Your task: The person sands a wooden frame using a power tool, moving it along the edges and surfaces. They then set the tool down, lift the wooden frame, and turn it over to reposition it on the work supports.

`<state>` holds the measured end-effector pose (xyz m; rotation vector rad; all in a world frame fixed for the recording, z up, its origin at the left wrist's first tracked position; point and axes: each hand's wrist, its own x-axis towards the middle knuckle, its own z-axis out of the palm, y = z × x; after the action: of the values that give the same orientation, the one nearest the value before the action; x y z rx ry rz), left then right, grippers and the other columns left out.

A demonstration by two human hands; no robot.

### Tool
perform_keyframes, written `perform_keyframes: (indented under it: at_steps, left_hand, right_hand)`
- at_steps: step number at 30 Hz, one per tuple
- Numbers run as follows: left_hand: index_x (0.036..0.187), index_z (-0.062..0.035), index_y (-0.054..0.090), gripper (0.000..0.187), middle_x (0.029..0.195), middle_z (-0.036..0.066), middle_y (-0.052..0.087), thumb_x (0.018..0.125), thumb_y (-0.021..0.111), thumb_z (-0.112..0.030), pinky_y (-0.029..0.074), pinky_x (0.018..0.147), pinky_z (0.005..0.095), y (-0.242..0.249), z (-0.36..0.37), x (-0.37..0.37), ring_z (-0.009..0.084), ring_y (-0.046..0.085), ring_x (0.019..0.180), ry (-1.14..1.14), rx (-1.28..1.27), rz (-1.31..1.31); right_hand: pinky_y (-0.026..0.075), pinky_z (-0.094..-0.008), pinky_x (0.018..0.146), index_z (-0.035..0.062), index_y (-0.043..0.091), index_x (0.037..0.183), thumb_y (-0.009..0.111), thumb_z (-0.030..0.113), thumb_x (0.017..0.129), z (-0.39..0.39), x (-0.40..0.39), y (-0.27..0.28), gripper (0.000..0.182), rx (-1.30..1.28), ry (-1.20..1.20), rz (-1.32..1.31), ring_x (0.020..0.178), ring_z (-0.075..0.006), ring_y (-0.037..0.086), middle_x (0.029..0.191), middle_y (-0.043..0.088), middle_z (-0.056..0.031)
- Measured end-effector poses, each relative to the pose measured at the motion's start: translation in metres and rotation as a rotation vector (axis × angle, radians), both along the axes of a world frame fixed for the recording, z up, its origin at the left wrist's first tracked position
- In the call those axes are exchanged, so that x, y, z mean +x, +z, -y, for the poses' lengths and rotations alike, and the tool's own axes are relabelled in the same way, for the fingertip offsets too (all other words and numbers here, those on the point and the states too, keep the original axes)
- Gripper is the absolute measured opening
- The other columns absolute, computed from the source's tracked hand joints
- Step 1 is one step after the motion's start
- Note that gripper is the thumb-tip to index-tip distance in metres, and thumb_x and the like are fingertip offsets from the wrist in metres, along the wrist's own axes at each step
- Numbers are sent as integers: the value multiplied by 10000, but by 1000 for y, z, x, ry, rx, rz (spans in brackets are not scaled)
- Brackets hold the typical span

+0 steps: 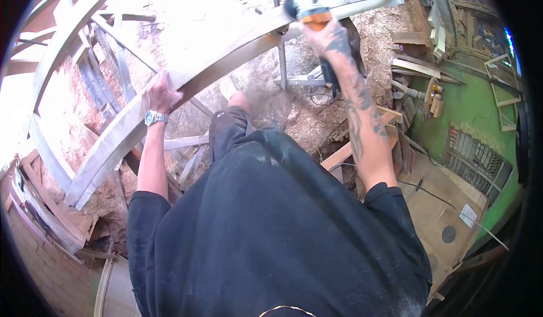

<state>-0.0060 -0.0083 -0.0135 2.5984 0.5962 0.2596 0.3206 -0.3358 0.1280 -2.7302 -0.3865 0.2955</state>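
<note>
A long curved wooden beam (226,54) runs from the lower left, below the left hand (162,95), to the upper right, past the right hand (327,39); the left hand is closed over the beam, partway between its lower left end and its middle, the thumb lying toward the near edge; a metal watch (155,117) sits on that wrist.

The right hand is wrapped around an orange and grey power tool (314,16), whose head is at the beam, well short of its upper right end; bright glare hides part of the tool, so I cannot tell exactly how it meets the wood.

A thin-legged stand (283,62) shows beneath the beam near the tool; another curved piece (68,42) arcs at the upper left, apart from the beam; wood shavings (305,116) cover the ground around the stand; timber offcuts (418,68) lie to the right, beside a green floor (447,110).
</note>
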Motion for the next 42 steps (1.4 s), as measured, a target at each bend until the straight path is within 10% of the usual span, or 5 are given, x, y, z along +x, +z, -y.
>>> perform_keyframes:
  at_steps: [6,16,28,42]
  left_hand:
    - [949,-93,620,347,840,158,710,657,749,-231,596,674,482,4,4,-2,372,723,763,23,35,-18]
    - [921,-93,658,260,783,177,720,676,666,-179,602,679,478,17,0,0,366,735,742,45,30,-135]
    - [1087,-42,617,524,993,145,694,683,830,-299,575,847,456,55,-109,-166,350,705,962,-93,244,-277]
    - [1000,-73,582,485,962,175,715,739,833,-395,589,804,482,41,-107,-173,385,727,898,-5,210,-239]
  right_hand:
    - [591,-403,928,-33,703,1252,791,576,763,12,43,-24,786,-130,-34,29,1066,-352,750,1120,755,-260]
    - [630,-449,854,-45,754,1025,784,467,805,-112,-150,-16,558,18,217,-43,936,-417,768,928,759,-280]
    - [606,-430,912,-21,645,1296,809,551,799,-96,-119,-1,775,-40,139,-86,1018,-355,763,1088,764,-241]
    - [623,-452,849,15,789,989,765,442,822,-210,-287,-26,459,-1,438,-156,914,-390,772,896,764,-254]
